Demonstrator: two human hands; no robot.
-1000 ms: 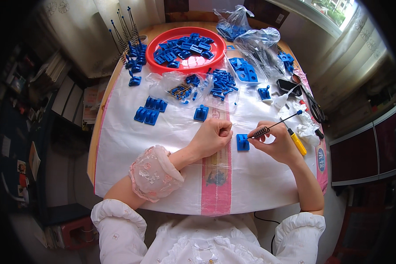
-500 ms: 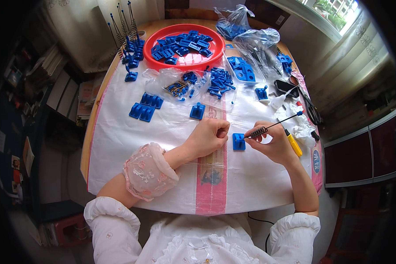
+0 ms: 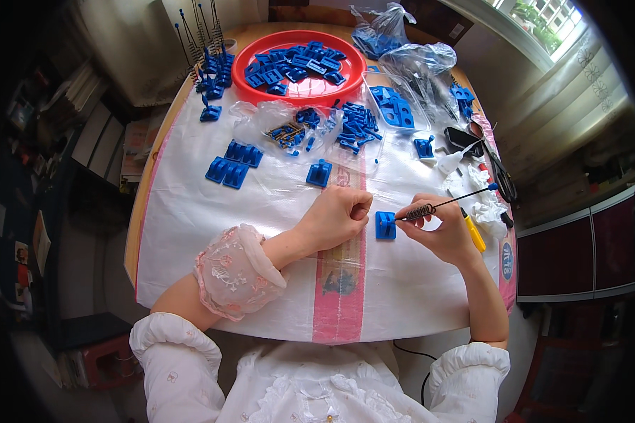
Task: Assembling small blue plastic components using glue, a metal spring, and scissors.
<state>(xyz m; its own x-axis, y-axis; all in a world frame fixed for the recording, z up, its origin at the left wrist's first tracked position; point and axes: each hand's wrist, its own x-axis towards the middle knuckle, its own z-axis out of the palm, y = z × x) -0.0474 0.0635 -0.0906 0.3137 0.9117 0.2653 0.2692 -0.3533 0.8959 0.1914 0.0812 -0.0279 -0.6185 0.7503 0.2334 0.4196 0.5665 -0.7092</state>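
Note:
Between its thumb and fingers my right hand (image 3: 441, 229) pinches a thin black rod with a coil spring (image 3: 420, 211) and a blue ball at its far end. The rod's lower end meets or nearly meets a small blue plastic base (image 3: 385, 225) lying flat on the cover; I cannot tell whether they are joined. To the left of that base, my left hand (image 3: 339, 218) rests closed on the cover with curled fingers, and anything inside it is hidden. Another blue base (image 3: 319, 173) with an upright part lies beyond my left hand.
A red round tray (image 3: 360, 77) holds many blue parts at the back. Nearer lie a plastic bag (image 3: 257, 120) with small pins, a pile of blue pegs (image 3: 358, 127) and several ribbed blue pieces (image 3: 227, 172). Spring rods (image 3: 194, 49) stand far left; a yellow-handled tool (image 3: 474, 231) lies right.
The whole view has shifted slightly. My right hand still pinches the spring rod at the blue base, with the rod's ball end slightly farther right; my left hand stays closed.

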